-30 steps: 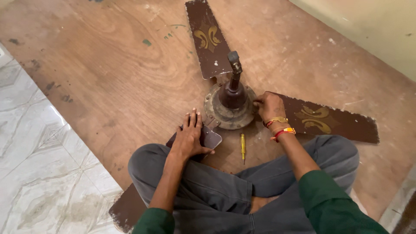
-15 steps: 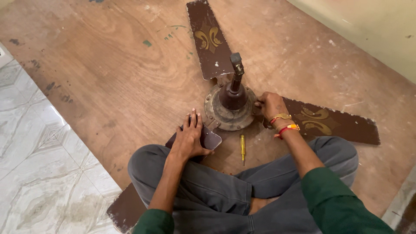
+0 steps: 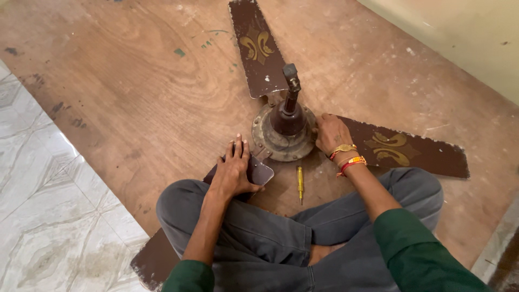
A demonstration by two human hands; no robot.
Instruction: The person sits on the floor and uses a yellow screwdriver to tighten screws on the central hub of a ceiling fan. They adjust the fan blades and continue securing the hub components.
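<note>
The left hand (image 3: pixel 233 170) lies flat, fingers stretched out and slightly spread, palm pressed down on the near fan blade (image 3: pixel 254 172), close to where that blade meets the hub; it grips nothing. The right hand (image 3: pixel 331 134) is curled loosely, its fingers bent against the right edge of the motor housing (image 3: pixel 284 135); the fingertips are turned away from the camera, so whether they pinch anything there cannot be told. That wrist carries a gold-coloured watch or bangle (image 3: pixel 343 148) and red and yellow threads (image 3: pixel 351 162).

The housing is a round, dusty brown disc with a dark dome at its centre and a short down-rod (image 3: pixel 292 86) rising from it, tilted a little to the right. It sits on a worn wooden board (image 3: pixel 135 97), just far of the person's crossed legs in grey trousers (image 3: pixel 270 243). A far blade (image 3: pixel 257 46) with a gold motif runs away from the hub, and a right blade (image 3: pixel 411 151) with the same motif runs out to the right. A small yellow-handled screwdriver (image 3: pixel 300 184) lies on the board between the two hands, near the housing and touching neither. Pale patterned tiles (image 3: pixel 48 216) cover the floor to the left.
</note>
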